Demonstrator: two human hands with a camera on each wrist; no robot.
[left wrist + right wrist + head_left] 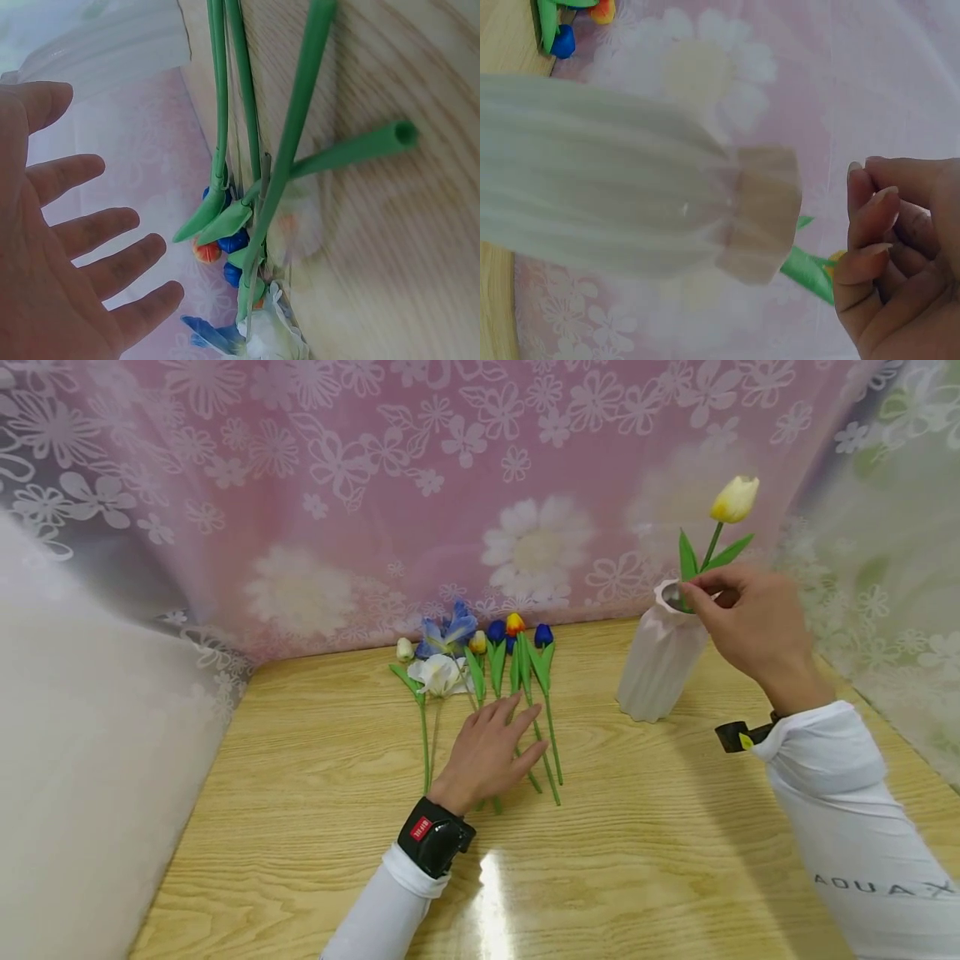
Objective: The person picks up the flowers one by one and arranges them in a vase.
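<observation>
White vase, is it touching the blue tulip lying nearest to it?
Apart. The head view shows a plain strip of bare wooden table between the white vase and the nearest blue tulip.

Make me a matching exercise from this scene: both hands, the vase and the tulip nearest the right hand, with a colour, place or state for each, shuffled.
1. Right hand
2. Tulip nearest that hand
3. Vase
4. Left hand

A. Pale, with ridged sides
B. Spread out over flower stems
C. Curled, at the vase's mouth
D. White and yellow

Pairs: 1-C, 2-D, 3-A, 4-B
</observation>
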